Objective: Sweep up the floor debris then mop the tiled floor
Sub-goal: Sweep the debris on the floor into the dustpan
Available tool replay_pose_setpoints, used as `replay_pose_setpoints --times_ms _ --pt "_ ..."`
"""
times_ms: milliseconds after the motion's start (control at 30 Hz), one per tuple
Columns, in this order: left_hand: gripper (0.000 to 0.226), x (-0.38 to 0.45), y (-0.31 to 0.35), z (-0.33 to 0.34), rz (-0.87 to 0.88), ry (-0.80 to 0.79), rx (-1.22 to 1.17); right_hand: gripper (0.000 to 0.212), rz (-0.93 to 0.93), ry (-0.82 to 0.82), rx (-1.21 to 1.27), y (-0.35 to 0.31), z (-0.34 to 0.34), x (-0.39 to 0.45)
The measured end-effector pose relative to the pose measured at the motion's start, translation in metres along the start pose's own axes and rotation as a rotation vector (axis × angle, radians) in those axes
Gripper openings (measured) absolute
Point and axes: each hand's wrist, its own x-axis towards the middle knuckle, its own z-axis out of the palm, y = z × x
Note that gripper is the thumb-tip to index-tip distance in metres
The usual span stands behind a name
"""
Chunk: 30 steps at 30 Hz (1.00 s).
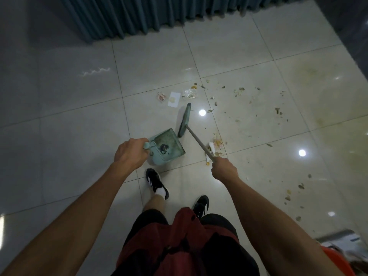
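both hands (130,154) (224,169) grip; dustpan (167,144) contents dim, perhaps debris, broom (184,120) beside.

Likely a home: tiled floor (229,46), teal curtain (139,14).

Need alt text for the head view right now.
Left hand holds a teal dustpan on the tiled floor; right hand grips a broom beside it. Scattered debris lies to the right.
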Motion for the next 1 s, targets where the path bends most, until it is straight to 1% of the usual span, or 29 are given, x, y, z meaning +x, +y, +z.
replay_pose_setpoints --times_ms 233,367,467,600,700,867,1000 --pt "0.013 0.054 -0.093 -0.037 -0.095 -0.008 -0.119 0.027 -0.052 -0.03 -0.016 -0.115 -0.024 0.043" --pt "0.006 0.086 -0.143 -0.063 -0.109 -0.009 -0.161 0.029 -0.053 -0.056 -0.012 -0.178 -0.038 0.062" --pt "0.007 0.111 -0.168 -0.084 -0.11 -0.019 -0.173 0.029 -0.054 -0.056 -0.006 -0.216 -0.047 0.073" --pt "0.005 0.143 -0.191 -0.107 -0.105 -0.011 -0.143 0.029 -0.055 -0.058 0.023 -0.255 -0.06 0.091" --pt "0.009 0.168 -0.201 -0.12 -0.109 -0.012 -0.131 0.029 -0.058 -0.066 0.049 -0.279 -0.072 0.111" --pt "0.007 0.213 -0.212 -0.142 -0.126 -0.019 -0.123 0.024 -0.068 -0.045 0.056 -0.31 -0.093 0.153" --pt "0.007 0.249 -0.215 -0.166 -0.155 -0.014 -0.112 0.028 -0.051 -0.077 0.117 -0.331 -0.119 0.189"
